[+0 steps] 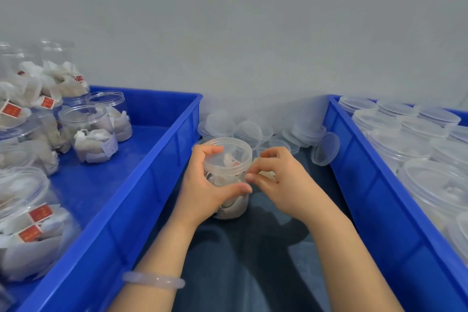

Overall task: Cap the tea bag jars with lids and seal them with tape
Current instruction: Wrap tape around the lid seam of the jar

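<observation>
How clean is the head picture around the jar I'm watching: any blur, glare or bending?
Head view: light even, no hard glare, soft shadow under the forearms; slightly soft overall, far-left jars smeared; wide-angle bend splays the left bin and right bin; the jar in the left hand reads clearly, but what the right hand pinches at its lid cannot be made out.

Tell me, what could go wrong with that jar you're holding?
The jar rests on soft dark cloth, steadied only by the left hand, so it might tip and spill its tea bags. The right hand pinches at the rim of the lid; if the lid sits crooked, a seal may not hold. The loose lid leaning on the blue bin could slide down.
</observation>
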Action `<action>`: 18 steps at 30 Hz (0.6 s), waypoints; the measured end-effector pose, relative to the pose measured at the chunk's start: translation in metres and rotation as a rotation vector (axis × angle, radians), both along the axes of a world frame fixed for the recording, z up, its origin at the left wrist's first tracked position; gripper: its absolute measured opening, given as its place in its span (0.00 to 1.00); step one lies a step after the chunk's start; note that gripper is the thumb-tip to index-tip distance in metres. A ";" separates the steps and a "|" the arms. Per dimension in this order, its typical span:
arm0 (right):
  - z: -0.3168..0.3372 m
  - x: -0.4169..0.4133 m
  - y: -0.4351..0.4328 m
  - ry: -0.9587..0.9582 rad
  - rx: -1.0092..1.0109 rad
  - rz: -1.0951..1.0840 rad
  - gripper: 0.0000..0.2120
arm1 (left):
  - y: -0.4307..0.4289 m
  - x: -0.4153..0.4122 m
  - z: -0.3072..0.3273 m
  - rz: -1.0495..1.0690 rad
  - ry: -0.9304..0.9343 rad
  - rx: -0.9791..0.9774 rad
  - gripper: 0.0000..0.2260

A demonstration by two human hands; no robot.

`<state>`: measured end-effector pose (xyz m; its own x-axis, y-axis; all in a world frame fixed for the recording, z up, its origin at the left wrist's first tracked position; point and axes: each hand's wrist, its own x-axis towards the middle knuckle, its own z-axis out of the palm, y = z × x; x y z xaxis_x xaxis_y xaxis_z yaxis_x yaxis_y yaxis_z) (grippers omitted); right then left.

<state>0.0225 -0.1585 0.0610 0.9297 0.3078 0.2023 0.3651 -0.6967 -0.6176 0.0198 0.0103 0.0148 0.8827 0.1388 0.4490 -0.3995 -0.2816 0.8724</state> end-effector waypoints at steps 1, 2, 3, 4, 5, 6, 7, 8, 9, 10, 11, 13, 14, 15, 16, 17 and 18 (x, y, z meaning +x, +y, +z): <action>0.000 0.000 0.001 -0.009 0.004 -0.005 0.05 | 0.000 0.000 0.001 0.005 -0.004 -0.005 0.35; 0.000 -0.001 0.002 -0.020 0.011 -0.013 0.05 | -0.001 -0.001 0.002 0.009 -0.006 -0.011 0.34; 0.000 -0.001 0.003 -0.032 0.017 -0.021 0.05 | -0.001 -0.001 0.003 0.011 -0.008 -0.014 0.33; 0.001 -0.001 0.003 -0.043 0.018 -0.027 0.05 | -0.002 -0.002 0.004 0.014 -0.013 -0.017 0.33; 0.001 -0.002 0.004 -0.052 0.018 -0.035 0.05 | -0.003 -0.003 0.005 0.019 -0.017 -0.018 0.32; 0.001 -0.002 0.005 -0.058 0.019 -0.044 0.05 | -0.004 -0.004 0.006 0.024 -0.019 -0.018 0.32; 0.001 -0.002 0.005 -0.064 0.023 -0.056 0.05 | -0.006 -0.005 0.006 0.032 -0.020 -0.018 0.31; 0.001 -0.003 0.006 -0.069 0.026 -0.068 0.05 | -0.006 -0.005 0.007 0.039 -0.020 -0.015 0.31; 0.001 -0.003 0.007 -0.074 0.026 -0.081 0.05 | -0.007 -0.006 0.008 0.046 -0.020 -0.013 0.30; 0.000 -0.002 0.007 -0.079 0.023 -0.092 0.05 | -0.007 -0.006 0.009 0.051 -0.021 -0.016 0.30; 0.000 -0.002 0.007 -0.081 0.021 -0.103 0.04 | -0.007 -0.006 0.010 0.055 -0.021 -0.019 0.30; -0.001 -0.001 0.007 -0.076 0.029 -0.130 0.03 | -0.006 -0.006 0.012 0.064 -0.013 -0.011 0.30; -0.002 -0.001 0.007 -0.070 0.042 -0.145 0.03 | -0.005 -0.005 0.013 0.066 -0.002 -0.009 0.29; -0.004 -0.002 0.007 -0.065 0.056 -0.156 0.02 | -0.005 -0.005 0.014 0.062 0.012 -0.015 0.29; -0.005 -0.003 0.008 -0.064 0.069 -0.160 0.02 | -0.003 -0.005 0.015 0.053 0.023 -0.023 0.29; -0.006 -0.004 0.010 -0.066 0.079 -0.159 0.02 | -0.002 -0.005 0.016 0.040 0.032 -0.030 0.28; -0.007 -0.006 0.012 -0.069 0.092 -0.154 0.02 | 0.000 -0.005 0.017 0.024 0.040 -0.033 0.28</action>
